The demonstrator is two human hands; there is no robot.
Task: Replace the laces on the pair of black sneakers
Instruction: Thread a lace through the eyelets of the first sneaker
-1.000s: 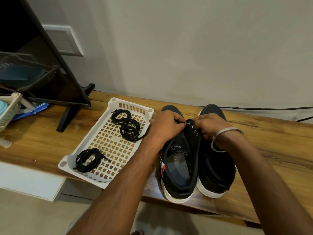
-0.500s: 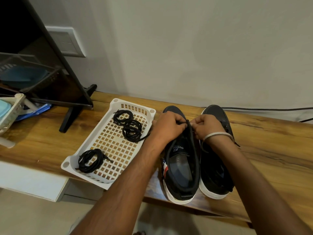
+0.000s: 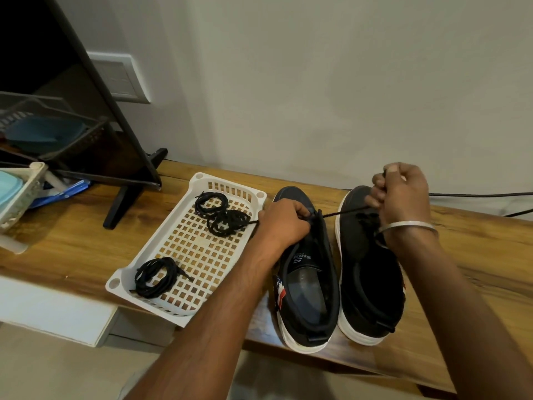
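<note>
Right hand (image 3: 401,194) grips taut lace (image 3: 343,212); left hand (image 3: 284,223) pinches "S"-labelled sneaker (image 3: 305,272).

Black lace (image 3: 344,211) taut between left hand (image 3: 284,223) and raised right hand (image 3: 402,197).

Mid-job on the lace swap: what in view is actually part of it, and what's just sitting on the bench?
Part of the job:
left sneaker
right sneaker
taut lace, right hand pulling, left hand steadying
lace bundles in white basket

Lying about:
black screen
blue papers
wall cable
</note>
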